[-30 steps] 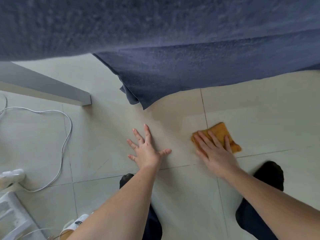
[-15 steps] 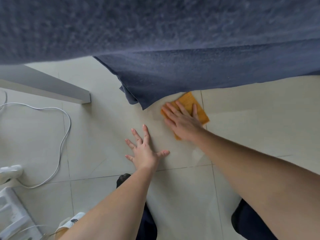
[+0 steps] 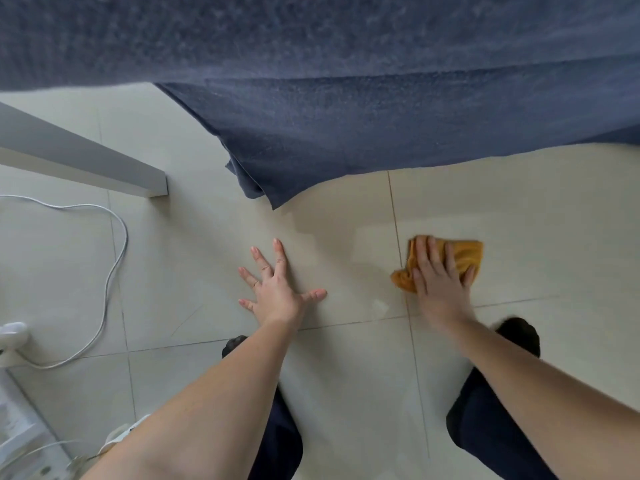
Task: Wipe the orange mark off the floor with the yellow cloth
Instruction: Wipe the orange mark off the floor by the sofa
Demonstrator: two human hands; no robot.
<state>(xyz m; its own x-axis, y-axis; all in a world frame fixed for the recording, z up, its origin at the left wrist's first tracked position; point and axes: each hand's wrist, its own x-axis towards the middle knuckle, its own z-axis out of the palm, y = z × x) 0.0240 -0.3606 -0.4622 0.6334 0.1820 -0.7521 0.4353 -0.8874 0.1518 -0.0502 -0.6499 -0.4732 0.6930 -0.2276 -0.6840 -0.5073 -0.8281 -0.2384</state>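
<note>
My right hand (image 3: 440, 282) presses flat on the crumpled yellow-orange cloth (image 3: 467, 254), which lies on the pale tiled floor (image 3: 346, 375) just right of a grout line. My left hand (image 3: 277, 289) rests palm down on the tile with fingers spread, holding nothing, about two hand widths left of the cloth. Between the hands and farther away, a faint damp, slightly tan patch (image 3: 332, 223) shows on the tile. No distinct orange mark is visible.
A dark blue fabric (image 3: 346, 116) hangs over the top of the view and hides the floor beyond. A grey table leg (image 3: 104, 164) stands at left, with a white cable (image 3: 110, 271) looping on the floor. My knees in dark trousers (image 3: 485, 410) rest below.
My right hand slid the cloth away and to the left under the blue fabric's edge, then back toward me and to the right. My left hand stayed planted.
</note>
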